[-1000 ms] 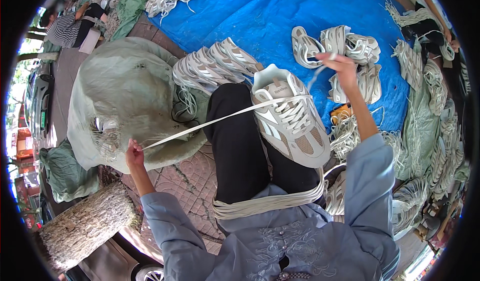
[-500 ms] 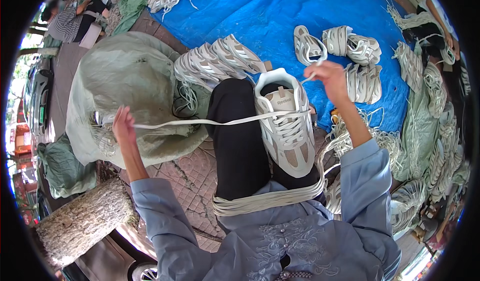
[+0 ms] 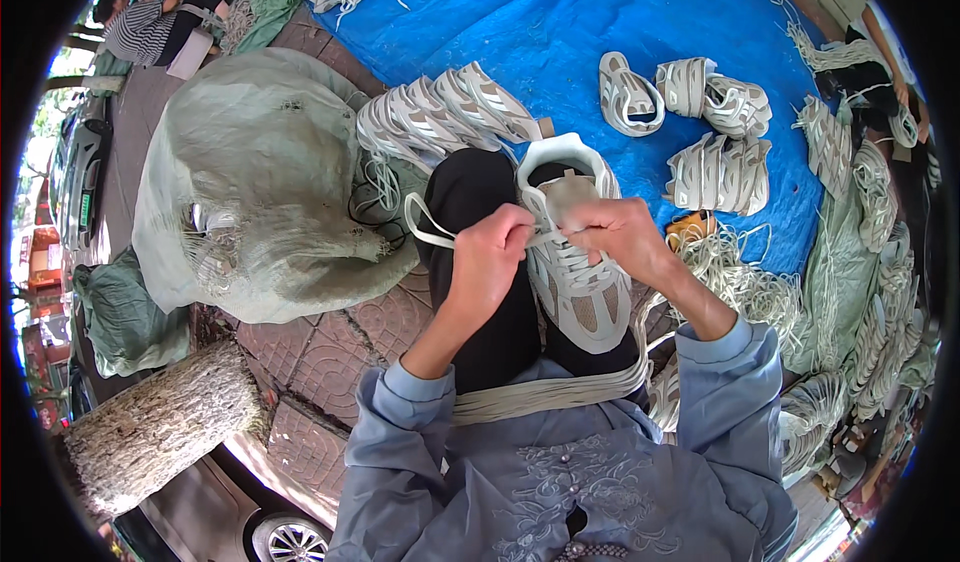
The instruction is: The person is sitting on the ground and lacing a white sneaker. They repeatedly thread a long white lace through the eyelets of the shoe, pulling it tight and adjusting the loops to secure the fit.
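Observation:
A beige and white sneaker (image 3: 590,327) rests on my lap, its toe toward me and its upper part laced. My left hand (image 3: 488,254) is closed on a flat cream shoelace (image 3: 432,238) just left of the eyelets, and the lace's loose end curls out over my dark trouser leg. On the other side of the tongue, my right hand (image 3: 625,237) pinches at the top of the lacing; its fingertips cover what they hold, apparently the lace. A bundle of cream laces (image 3: 560,398) lies across my lap below the toe.
Several nested sneaker uppers (image 3: 440,112) lie beyond my knees, with more on the blue tarp (image 3: 520,27). A pale sack (image 3: 250,192) and a log (image 3: 165,432) are at left. Loose laces (image 3: 745,287) pile up at right. Another person (image 3: 150,32) sits far left.
My left hand has come in from far left to the shoe, and the stretched lace has gone slack into a loop. My right hand has moved down and left onto the lacing.

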A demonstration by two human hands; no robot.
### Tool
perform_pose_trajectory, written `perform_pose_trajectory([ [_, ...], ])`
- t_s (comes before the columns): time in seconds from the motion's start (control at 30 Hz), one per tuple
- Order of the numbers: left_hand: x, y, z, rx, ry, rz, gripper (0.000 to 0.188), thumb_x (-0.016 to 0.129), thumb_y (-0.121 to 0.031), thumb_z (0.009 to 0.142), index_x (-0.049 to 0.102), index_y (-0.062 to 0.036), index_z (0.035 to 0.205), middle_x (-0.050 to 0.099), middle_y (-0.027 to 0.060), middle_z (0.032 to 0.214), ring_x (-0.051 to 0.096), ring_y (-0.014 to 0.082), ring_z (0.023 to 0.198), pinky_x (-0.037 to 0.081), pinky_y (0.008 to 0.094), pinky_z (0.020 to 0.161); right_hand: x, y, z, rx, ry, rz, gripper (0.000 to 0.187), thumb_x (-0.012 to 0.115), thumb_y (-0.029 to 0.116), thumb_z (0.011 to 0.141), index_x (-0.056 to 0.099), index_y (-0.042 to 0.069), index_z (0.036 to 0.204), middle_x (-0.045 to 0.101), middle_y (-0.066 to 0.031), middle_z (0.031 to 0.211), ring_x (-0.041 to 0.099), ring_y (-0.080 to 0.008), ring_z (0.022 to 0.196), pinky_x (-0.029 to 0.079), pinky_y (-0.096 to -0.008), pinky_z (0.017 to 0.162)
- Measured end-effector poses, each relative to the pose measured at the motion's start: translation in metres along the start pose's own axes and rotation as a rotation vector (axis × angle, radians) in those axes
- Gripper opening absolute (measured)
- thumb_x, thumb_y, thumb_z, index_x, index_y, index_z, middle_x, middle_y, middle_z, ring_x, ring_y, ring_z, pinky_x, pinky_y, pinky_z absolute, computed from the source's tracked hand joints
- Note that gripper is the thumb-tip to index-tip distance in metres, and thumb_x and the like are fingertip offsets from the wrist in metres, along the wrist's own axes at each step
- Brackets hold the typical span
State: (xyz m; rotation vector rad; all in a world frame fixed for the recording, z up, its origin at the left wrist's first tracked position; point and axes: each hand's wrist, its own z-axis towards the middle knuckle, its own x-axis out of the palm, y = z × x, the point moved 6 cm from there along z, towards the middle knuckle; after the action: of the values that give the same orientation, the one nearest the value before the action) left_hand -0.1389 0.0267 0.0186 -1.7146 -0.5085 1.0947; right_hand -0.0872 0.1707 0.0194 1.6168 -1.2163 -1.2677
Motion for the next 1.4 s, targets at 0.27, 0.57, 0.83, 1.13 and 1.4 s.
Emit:
perform_pose_trajectory([
  [0.27,0.006,0.004,-0.011,0.161,-0.124,0.078,0.006,0.052,0.0,0.078,0.056,-0.001,0.083,0.058,0.007,0.067,0.056,0.0118,0.053,0.044,0.0228,0.048,0.007,-0.003,-0.005,-0.019,0.011,0.111,0.011,0.062,0.001,0.072,0.063,-0.002,0.083,0.059,-0.0062,0.071,0.054,-0.0077,0.051,0.041,-0.0205,0.045],
  [0.57,0.01,-0.006,-0.017,0.307,-0.247,0.189,0.008,0.055,0.004,0.074,0.054,-0.0022,0.08,0.057,0.0101,0.067,0.057,0.0173,0.052,0.044,0.0264,0.047,0.011,-0.004,-0.009,-0.094,-0.056,0.165,0.008,0.062,0.003,0.071,0.061,-0.002,0.076,0.056,-0.0054,0.069,0.051,-0.0073,0.048,0.041,-0.0211,0.043],
  [0.83,0.019,-0.02,-0.028,0.601,-0.247,0.503,0.016,0.058,0.006,0.068,0.052,-0.0009,0.081,0.056,0.0113,0.068,0.058,0.0258,0.059,0.046,0.0326,0.048,0.02,-0.002,-0.016,-0.066,-0.044,0.148,0.009,0.064,0.005,0.069,0.062,-0.001,0.074,0.056,-0.0051,0.066,0.049,-0.0076,0.046,0.039,-0.0214,0.041],
  [1.13,0.028,-0.029,-0.019,0.616,0.103,0.895,0.019,0.057,-0.004,0.064,0.052,-0.0021,0.082,0.051,0.0082,0.064,0.057,0.0225,0.058,0.046,0.03,0.048,0.018,-0.003,-0.016,-0.071,-0.002,0.258,0.01,0.063,0.01,0.072,0.064,0.0,0.077,0.054,-0.0035,0.059,0.049,-0.007,0.046,0.034,-0.0206,0.038],
  [1.4,0.013,-0.021,0.021,0.022,0.504,0.449,0.016,0.058,-0.014,0.074,0.053,0.0011,0.071,0.057,0.0164,0.057,0.059,0.0274,0.055,0.046,0.0346,0.049,-0.038,-0.033,-0.008,0.07,-0.094,0.426,0.012,0.062,0.005,0.073,0.066,0.0,0.084,0.055,-0.0015,0.059,0.039,-0.0023,0.044,0.028,-0.0176,0.039],
])
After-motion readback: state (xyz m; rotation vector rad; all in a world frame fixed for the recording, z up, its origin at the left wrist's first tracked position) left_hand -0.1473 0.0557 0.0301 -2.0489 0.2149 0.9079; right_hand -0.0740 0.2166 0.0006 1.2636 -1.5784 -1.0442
